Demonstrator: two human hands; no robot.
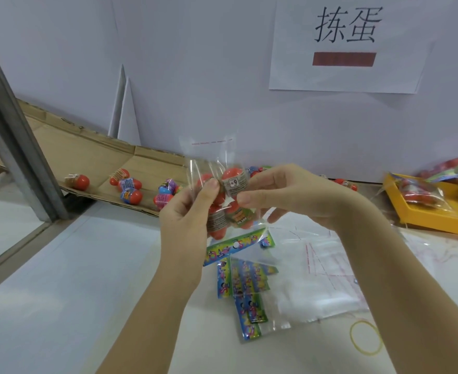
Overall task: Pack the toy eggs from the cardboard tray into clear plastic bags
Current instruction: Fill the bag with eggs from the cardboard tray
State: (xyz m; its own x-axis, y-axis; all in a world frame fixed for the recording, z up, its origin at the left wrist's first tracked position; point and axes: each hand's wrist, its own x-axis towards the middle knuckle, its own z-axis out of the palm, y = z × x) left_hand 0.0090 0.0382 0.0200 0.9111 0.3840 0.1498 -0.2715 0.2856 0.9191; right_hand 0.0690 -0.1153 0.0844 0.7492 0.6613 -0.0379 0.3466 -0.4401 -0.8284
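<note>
Centrally, above a white surface (74, 292), two bare hands hold up a clear plastic bag (217, 168) containing orange toy eggs. A cardboard tray (93, 149) lies along the surface's far left edge with several loose toy eggs (130, 188) in it. A yellow tray (433, 214) of filled bags sits at the far right edge. Empty clear bags (317, 287) lie near the middle. The left hand (187, 220) pinches the bag's side; the right hand (290, 190) pinches one egg (232, 179) at the bag's mouth.
</note>
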